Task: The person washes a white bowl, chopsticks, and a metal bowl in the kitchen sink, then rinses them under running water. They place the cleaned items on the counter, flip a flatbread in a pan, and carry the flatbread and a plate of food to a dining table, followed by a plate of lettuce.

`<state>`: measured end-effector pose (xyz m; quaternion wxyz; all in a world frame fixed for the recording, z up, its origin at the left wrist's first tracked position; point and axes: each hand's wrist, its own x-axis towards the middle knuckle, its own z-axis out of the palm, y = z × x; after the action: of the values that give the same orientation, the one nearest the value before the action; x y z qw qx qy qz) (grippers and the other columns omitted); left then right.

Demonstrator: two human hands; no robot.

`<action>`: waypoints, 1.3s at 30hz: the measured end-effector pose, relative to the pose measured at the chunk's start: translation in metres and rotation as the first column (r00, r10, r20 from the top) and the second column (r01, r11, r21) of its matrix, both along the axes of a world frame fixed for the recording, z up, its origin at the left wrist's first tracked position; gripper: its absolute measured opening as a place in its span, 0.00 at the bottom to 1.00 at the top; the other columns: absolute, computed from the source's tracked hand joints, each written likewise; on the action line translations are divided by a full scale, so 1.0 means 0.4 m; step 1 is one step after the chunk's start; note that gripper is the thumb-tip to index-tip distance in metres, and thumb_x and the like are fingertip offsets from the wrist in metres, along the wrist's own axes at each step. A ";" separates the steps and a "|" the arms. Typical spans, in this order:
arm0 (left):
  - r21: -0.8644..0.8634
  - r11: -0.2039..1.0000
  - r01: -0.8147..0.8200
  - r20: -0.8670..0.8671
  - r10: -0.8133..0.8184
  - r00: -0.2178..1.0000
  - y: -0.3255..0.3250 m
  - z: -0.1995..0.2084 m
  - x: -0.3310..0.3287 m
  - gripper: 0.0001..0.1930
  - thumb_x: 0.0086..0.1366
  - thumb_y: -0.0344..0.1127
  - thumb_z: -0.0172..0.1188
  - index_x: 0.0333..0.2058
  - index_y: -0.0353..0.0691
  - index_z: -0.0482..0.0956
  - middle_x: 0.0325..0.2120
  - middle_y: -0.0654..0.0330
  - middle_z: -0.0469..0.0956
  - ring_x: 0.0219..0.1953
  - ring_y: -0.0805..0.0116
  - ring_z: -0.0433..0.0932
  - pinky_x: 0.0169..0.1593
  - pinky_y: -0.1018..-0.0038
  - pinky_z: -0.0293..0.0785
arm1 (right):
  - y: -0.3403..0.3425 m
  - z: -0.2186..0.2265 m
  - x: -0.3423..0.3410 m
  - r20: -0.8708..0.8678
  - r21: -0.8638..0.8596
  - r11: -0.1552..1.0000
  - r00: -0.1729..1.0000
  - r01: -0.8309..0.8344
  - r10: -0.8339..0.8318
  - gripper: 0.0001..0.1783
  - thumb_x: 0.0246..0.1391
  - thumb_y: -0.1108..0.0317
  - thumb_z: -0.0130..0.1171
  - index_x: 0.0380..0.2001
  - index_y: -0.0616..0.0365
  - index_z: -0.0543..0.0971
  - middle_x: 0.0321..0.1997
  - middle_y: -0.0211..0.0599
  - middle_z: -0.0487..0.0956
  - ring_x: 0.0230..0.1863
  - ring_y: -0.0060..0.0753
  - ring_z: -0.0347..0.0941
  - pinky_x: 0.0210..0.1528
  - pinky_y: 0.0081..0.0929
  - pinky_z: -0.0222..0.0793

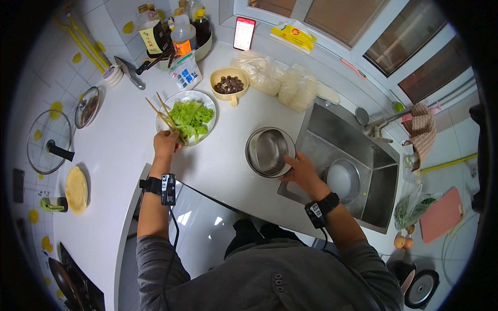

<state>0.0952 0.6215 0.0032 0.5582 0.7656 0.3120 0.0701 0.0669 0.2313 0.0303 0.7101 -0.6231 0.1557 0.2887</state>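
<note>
My left hand [166, 143] is closed round a pair of wooden chopsticks [162, 111], whose long ends point away over a white plate [208, 133]. Its fingers are at the plate's near left rim; whether they also grip the rim, I cannot tell. Green lettuce leaves [192, 118] lie heaped on that plate. With my right hand [302, 170] I grip the right rim of a steel bowl [267, 150] on the counter, thumb over the edge and the other fingers partly hidden beneath. It looks nested in another steel bowl [250, 165].
Behind the plate stand a cream bowl of dark brown pieces [228, 85], a white packet [185, 73] and bottles [182, 35]. A knife [129, 72] lies back left. Plastic bags [259, 72] sit behind the steel sink [316, 129], which holds a basin [343, 179]. Glass lids [49, 140] are at left.
</note>
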 end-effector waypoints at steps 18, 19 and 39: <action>-0.238 0.961 -0.143 0.122 0.176 0.977 -0.248 0.088 -0.368 0.07 0.55 0.33 0.54 0.30 0.35 0.73 0.19 0.62 0.72 0.11 0.77 0.66 0.14 0.84 0.59 | -0.025 -0.082 -0.007 0.070 0.374 0.927 0.997 0.008 -0.037 0.23 0.50 0.79 0.41 0.51 0.66 0.55 0.46 0.52 0.65 0.43 0.50 0.69 0.39 0.45 0.74; -0.126 0.992 -0.023 0.076 0.032 0.997 -0.299 0.099 -0.366 0.17 0.53 0.38 0.58 0.40 0.35 0.70 0.25 0.59 0.73 0.18 0.75 0.71 0.17 0.83 0.63 | -0.032 -0.079 -0.016 0.071 0.367 0.930 0.996 0.030 -0.060 0.23 0.50 0.79 0.41 0.50 0.66 0.55 0.46 0.51 0.65 0.43 0.49 0.69 0.39 0.46 0.74; -0.068 0.661 0.747 0.366 -0.680 0.635 -0.829 0.278 -0.252 0.31 0.53 0.32 0.57 0.56 0.50 0.56 0.42 0.56 0.64 0.39 0.69 0.70 0.34 0.78 0.71 | -0.310 0.000 -0.179 0.147 0.494 0.861 0.965 0.118 -0.217 0.19 0.48 0.76 0.48 0.46 0.63 0.65 0.45 0.45 0.67 0.45 0.43 0.68 0.44 0.42 0.70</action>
<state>-0.0054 0.2898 0.1143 0.6599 0.7405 -0.1042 -0.0725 -0.0045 0.1074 0.0301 0.8769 -0.4363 0.0617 0.1921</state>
